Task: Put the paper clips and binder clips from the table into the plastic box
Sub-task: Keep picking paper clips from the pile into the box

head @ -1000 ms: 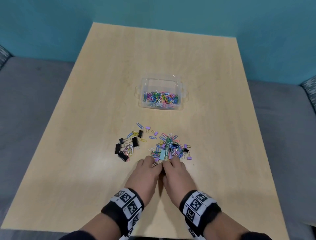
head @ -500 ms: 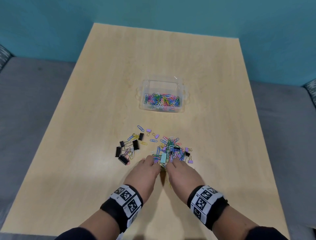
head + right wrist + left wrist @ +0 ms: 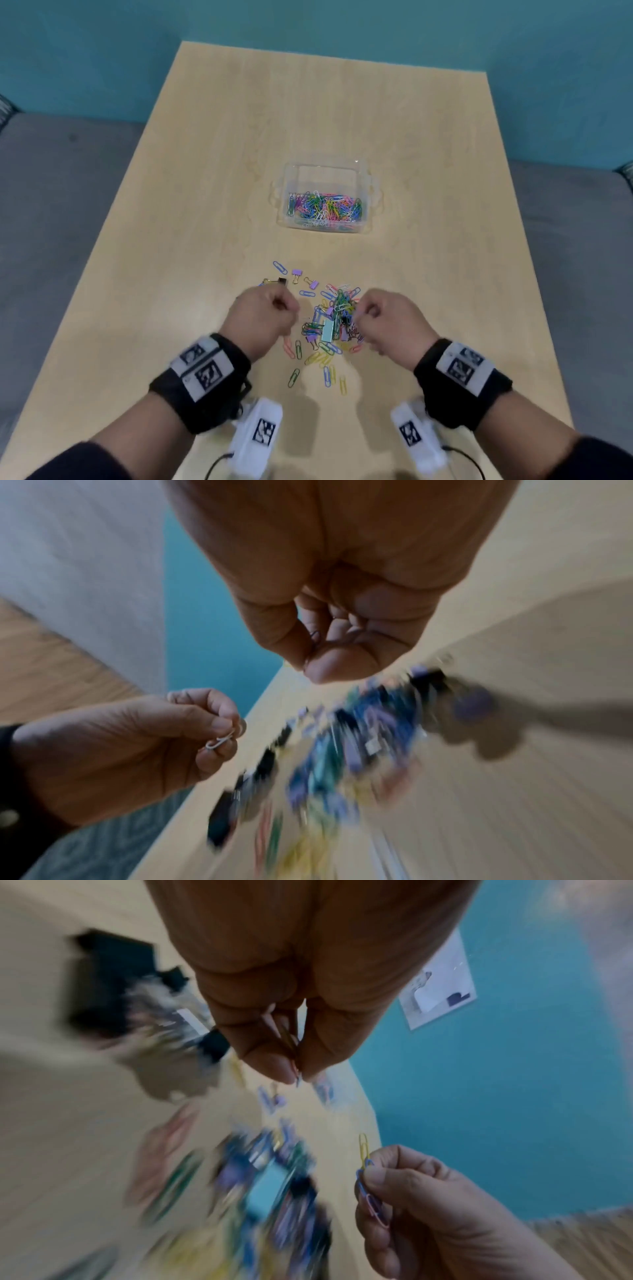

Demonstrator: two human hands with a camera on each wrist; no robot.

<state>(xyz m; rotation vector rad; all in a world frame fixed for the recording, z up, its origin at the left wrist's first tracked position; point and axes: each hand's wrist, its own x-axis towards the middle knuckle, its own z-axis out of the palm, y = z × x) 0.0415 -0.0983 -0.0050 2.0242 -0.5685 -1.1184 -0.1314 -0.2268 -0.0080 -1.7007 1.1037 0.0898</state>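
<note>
We have both hands lifted just above the loose pile on the bench, each grip narrowed to a pinch so a few thin wires can be carried at once: the left hand pinches a few paper clips between thumb and fingertips, and the right hand pinches a yellow, a blue and a pink clip. The plastic box stands well beyond the pile, open-topped, its floor covered with coloured paper clips; we see no binder clips in it. Binder clips, purple and black, lie on the bench with many clips, so we judge the task well short of done.
</note>
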